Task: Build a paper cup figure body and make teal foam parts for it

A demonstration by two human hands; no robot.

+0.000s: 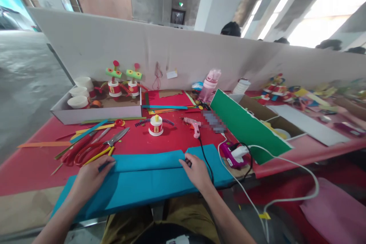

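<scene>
A large blue paper sheet (134, 188) lies along the front edge of the table. Over its far part runs a narrower blue paper strip (148, 162); whether it is a fold or a separate piece I cannot tell. My left hand (95, 173) pinches the strip's left end between thumb and fingers. At its right end my right hand (196, 169) has thumb and fingers closed on the paper. Beyond the paper stands a small red and white paper cup figure (156, 126) with dark spring arms. Red-handled scissors (107, 144) lie just past my left hand.
A pink glue gun (193, 125) rests behind my right hand, its black cord crossing the blue sheet. Right of it are a purple power strip (236, 156) and a green board (251, 129). A white box (97, 115) holding cups and two finished figures stands back left.
</scene>
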